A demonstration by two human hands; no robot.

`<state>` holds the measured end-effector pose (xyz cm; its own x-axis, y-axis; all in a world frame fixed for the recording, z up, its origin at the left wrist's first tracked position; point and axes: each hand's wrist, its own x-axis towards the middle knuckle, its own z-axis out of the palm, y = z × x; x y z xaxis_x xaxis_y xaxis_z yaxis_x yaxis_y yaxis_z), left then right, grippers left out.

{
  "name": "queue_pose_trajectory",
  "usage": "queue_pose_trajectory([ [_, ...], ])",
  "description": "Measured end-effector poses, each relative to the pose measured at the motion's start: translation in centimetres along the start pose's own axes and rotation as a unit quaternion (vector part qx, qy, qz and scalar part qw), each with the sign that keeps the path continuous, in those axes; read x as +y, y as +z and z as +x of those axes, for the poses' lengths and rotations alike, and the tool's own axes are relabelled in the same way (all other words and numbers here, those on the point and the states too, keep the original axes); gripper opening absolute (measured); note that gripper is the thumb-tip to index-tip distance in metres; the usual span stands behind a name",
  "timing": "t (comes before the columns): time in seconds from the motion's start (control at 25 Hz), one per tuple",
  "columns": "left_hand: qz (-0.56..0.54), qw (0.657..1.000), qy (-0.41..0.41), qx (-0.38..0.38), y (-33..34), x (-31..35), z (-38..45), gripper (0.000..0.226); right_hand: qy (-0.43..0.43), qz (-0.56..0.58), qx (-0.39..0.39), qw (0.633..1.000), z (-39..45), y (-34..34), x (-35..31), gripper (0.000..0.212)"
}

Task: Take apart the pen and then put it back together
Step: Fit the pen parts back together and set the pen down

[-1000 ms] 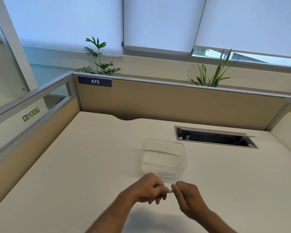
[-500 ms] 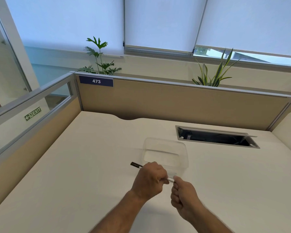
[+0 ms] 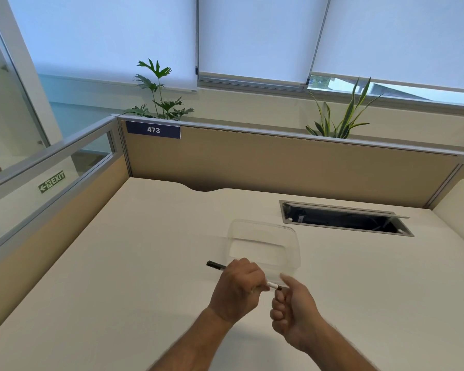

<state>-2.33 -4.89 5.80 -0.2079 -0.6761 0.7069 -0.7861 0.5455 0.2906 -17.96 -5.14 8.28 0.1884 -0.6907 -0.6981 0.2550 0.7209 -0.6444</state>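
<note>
Left hand [image 3: 237, 287] fisted round the pen [image 3: 272, 285] mid-barrel, dark end [image 3: 214, 264] poking out past its knuckles. Right hand [image 3: 292, 306] pinches the other tip, w/ loose curl. Pen looks light, stiff, prob. slick plastic; grip near the joint, twist gently.

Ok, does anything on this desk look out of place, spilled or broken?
Nothing stands out. The clear container sits upright and looks empty on the desk. The left hand grips the pen while the right hand works at its other end. No spills or damage show.
</note>
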Motion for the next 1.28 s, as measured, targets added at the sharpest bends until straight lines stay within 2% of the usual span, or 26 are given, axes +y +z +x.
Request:
queue_pose_trajectory([
  [0.12, -0.113, 0.984, -0.138, -0.003, 0.0, 0.5, -0.1, 0.019, -0.103, -0.023, 0.009, 0.994, 0.3, -0.8, 0.0, 0.057],
  [0.2, -0.172, 0.965, -0.197, -0.004, 0.1, 0.8, -0.1, 0.020, -0.189, -0.054, -0.005, 0.981, 0.5, -1.3, -0.1, 0.043],
  [0.24, -0.190, 0.959, -0.212, -0.005, 0.1, 1.0, -0.1, 0.020, -0.228, -0.081, -0.020, 0.970, 0.4, -1.3, -0.1, 0.035],
  [0.32, -0.200, 0.953, -0.226, -0.007, 0.2, 1.5, -0.1, 0.020, -0.287, -0.137, -0.045, 0.947, 0.2, -1.2, -0.1, 0.032],
  [0.4, -0.195, 0.953, -0.233, -0.010, 0.6, 1.8, -0.3, 0.019, -0.321, -0.182, -0.054, 0.928, 0.0, -0.7, 0.0, 0.034],
  [0.52, -0.186, 0.952, -0.242, -0.002, 1.1, 2.1, -0.7, 0.024, -0.360, -0.207, -0.050, 0.908, 0.3, -0.2, 0.1, 0.017],
  [0.64, -0.150, 0.953, -0.256, -0.051, 1.4, 1.7, -1.4, 0.049, -0.389, -0.219, -0.020, 0.895, 0.5, -0.4, -0.3, 0.014],
  [0.8, -0.011, 0.960, -0.248, -0.128, 1.6, 0.1, -3.9, 0.076, -0.423, -0.191, -0.012, 0.886, 0.6, -0.9, -1.5, 0.019],
  [0.96, 0.102, 0.928, -0.257, -0.251, 2.7, -1.3, -7.4, 0.102, -0.428, -0.156, 0.005, 0.890, 0.7, -1.0, -2.4, 0.036],
  [1.08, 0.159, 0.919, -0.245, -0.264, 2.9, -1.1, -8.7, 0.107, -0.386, -0.105, 0.017, 0.916, 0.7, -0.9, -2.8, 0.064],
  [1.28, 0.172, 0.923, -0.242, -0.243, 3.9, -1.5, -10.3, 0.114, -0.354, -0.064, 0.028, 0.933, 0.6, -0.4, -2.8, 0.056],
])
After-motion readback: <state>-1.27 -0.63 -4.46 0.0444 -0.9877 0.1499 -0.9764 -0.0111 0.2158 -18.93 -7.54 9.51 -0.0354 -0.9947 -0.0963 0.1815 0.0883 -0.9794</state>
